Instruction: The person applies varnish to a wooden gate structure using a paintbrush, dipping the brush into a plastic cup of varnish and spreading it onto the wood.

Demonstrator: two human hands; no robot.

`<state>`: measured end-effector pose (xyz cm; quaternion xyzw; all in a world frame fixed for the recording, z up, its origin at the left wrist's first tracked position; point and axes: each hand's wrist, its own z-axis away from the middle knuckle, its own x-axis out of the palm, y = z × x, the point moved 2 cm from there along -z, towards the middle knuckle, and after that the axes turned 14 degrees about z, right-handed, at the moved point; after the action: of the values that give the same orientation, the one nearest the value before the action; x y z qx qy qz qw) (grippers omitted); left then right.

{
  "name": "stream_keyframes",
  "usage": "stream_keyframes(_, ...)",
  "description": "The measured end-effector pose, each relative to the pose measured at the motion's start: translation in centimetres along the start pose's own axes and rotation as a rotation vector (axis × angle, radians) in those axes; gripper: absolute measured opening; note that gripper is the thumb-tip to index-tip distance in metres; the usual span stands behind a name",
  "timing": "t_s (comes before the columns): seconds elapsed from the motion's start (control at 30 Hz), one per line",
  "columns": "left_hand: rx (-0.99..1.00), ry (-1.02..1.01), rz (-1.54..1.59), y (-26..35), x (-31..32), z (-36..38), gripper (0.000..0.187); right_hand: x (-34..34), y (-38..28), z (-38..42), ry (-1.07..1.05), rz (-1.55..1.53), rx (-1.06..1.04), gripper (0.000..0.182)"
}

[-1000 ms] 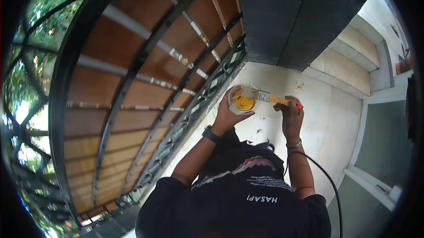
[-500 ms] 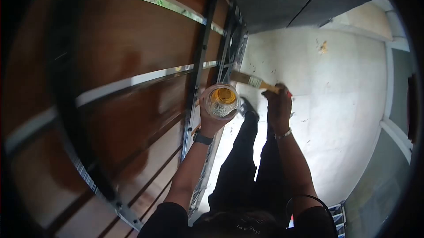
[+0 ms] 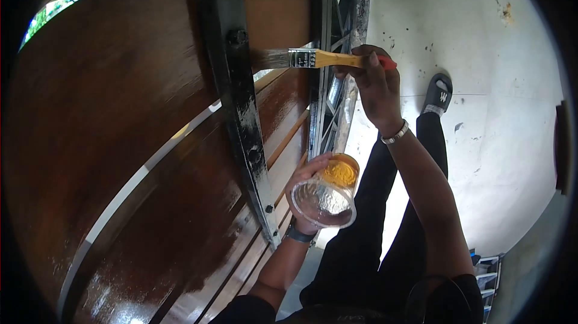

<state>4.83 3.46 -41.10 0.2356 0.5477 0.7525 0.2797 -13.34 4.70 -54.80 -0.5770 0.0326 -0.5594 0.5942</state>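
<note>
My right hand (image 3: 378,89) is closed round the red-tipped wooden handle of a paintbrush (image 3: 337,59). The brush lies level, its bristles pointing left to a brown wooden board (image 3: 280,8) beside a black metal post (image 3: 232,65); whether they touch the board I cannot tell. Lower down, my left hand (image 3: 304,182) holds a clear plastic cup (image 3: 322,203) with amber liquid in it, tilted towards me. Glossy brown boards (image 3: 180,203) fill the left side, wet-looking in places.
Dark metal lattice framing (image 3: 328,101) runs beside the boards. On the pale floor (image 3: 481,77) stands my foot in a dark slide sandal (image 3: 439,92). A metal rack (image 3: 486,276) is at the lower right.
My right hand and the brush have moved up and left to the boards. My left hand with the cup has come lower and right. The view has shifted closer to the boards.
</note>
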Motion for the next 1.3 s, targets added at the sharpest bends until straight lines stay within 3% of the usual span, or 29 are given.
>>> stream_keyframes(0.07,0.044,-0.01,-0.009,-0.3,0.3,0.4,0.058,-0.1,0.7,-0.3,0.055,-0.04,0.007,0.035)
stream_keyframes(0.13,0.095,-0.025,-0.012,-0.3,0.1,0.6,0.051,-0.6,1.4,-0.6,0.081,0.16,-0.054,0.032)
stream_keyframes(0.2,-0.106,-0.048,-0.097,-0.4,-0.5,0.7,0.045,-1.7,2.3,-0.9,0.151,0.2,-0.048,0.03)
stream_keyframes(0.33,-0.066,-0.086,-0.089,-0.2,-0.2,0.5,0.041,-2.9,1.1,0.3,0.223,0.325,-0.07,0.034)
stream_keyframes(0.43,0.053,-0.124,-0.034,-0.1,-0.1,0.7,0.043,0.3,-1.4,2.1,0.166,0.13,-0.131,0.031)
stream_keyframes(0.47,0.033,-0.132,-0.038,0.0,-0.1,0.8,0.046,1.2,-1.7,2.3,0.145,0.019,-0.122,0.03)
stream_keyframes(0.53,0.008,-0.143,-0.046,-0.1,0.0,1.1,0.05,1.5,-0.7,2.2,0.09,0.143,-0.128,0.03)
stream_keyframes(0.6,0.025,-0.129,-0.023,-0.4,0.2,1.3,0.059,1.3,0.9,1.4,0.073,0.061,-0.005,0.03)
stream_keyframes(0.73,0.099,-0.135,-0.003,-0.3,0.1,1.2,0.066,-2.4,3.6,0.2,0.205,0.199,-0.001,0.03)
stream_keyframes(0.8,-0.055,-0.076,-0.023,-0.7,-0.6,1.6,0.099,-3.6,3.6,0.2,0.237,0.237,-0.031,0.029)
stream_keyframes(0.93,0.015,-0.046,0.012,-0.4,0.2,1.4,0.099,-1.5,0.0,1.4,0.191,0.086,-0.089,0.026)
stream_keyframes(1.0,0.043,-0.019,-0.096,0.3,0.8,1.0,0.098,1.0,-1.6,1.9,0.053,-0.135,-0.054,0.026)
stream_keyframes(1.23,-0.075,0.04,-0.026,0.3,0.9,1.1,0.097,-2.6,4.5,-1.6,0.297,0.295,0.026,0.029)
stream_keyframes(1.3,0.079,-0.026,-0.005,0.3,0.8,0.9,0.097,-4.3,4.5,-1.5,0.318,0.418,0.044,0.029)
